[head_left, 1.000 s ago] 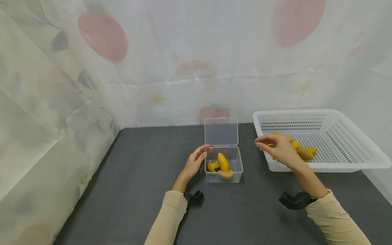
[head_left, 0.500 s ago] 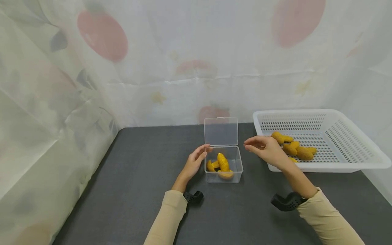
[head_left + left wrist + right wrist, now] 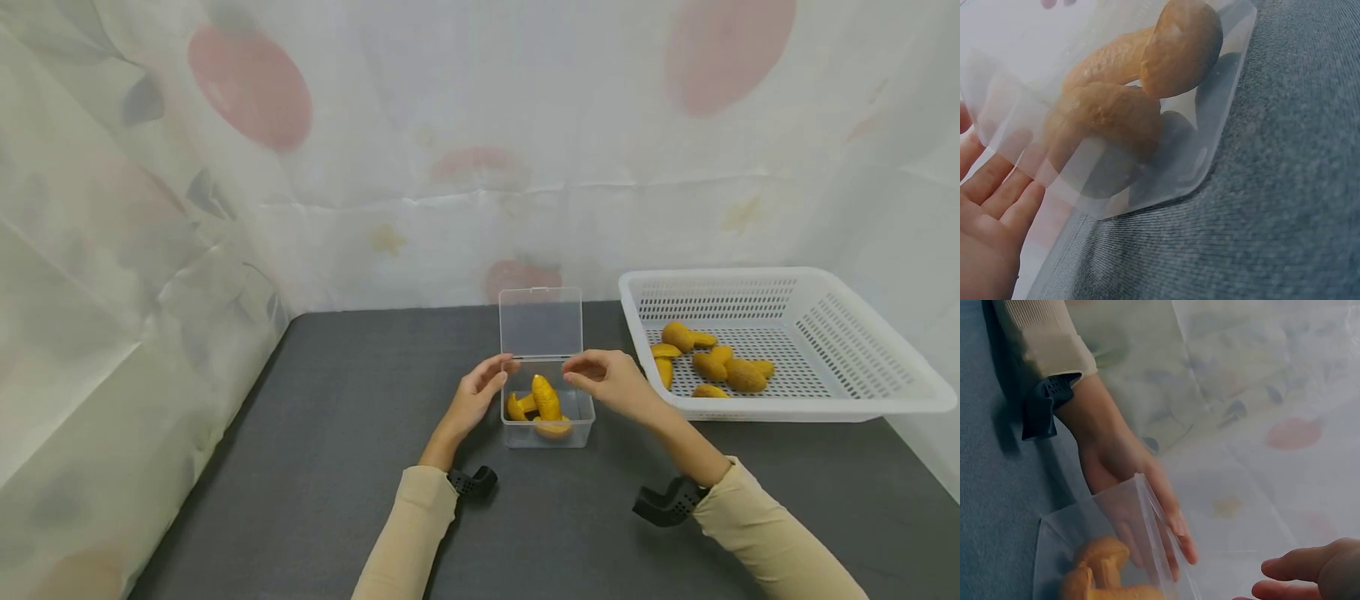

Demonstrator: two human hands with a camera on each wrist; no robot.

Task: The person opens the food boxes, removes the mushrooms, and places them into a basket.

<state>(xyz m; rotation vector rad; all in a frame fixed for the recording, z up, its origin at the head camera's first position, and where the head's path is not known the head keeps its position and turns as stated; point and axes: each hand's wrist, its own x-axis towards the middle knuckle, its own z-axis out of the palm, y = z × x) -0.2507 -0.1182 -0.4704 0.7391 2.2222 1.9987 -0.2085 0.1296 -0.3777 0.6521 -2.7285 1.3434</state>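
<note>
A small clear plastic box (image 3: 517, 437) stands on the dark table, its hinged lid (image 3: 542, 322) raised at the back. Inside lie a few yellow-brown mushrooms (image 3: 546, 398), one leaning upright over the others. My left hand (image 3: 472, 398) touches the box's left side with nearly straight fingers, which the left wrist view shows along the clear wall (image 3: 1204, 156). Over the box's back right corner is my right hand (image 3: 611, 383), thumb and fingers loosely bent and apart. Nothing shows between its fingertips (image 3: 1285, 565) in the right wrist view.
A white slotted basket (image 3: 825, 406) sits at the table's back right, holding several more mushrooms (image 3: 746, 377) toward its left end. A patterned white curtain (image 3: 420, 167) hangs behind the table and along its left side.
My right hand has moved left from over the basket's edge to the box's right side, uncovering mushrooms in the basket. The left hand, box and its contents look unchanged.
</note>
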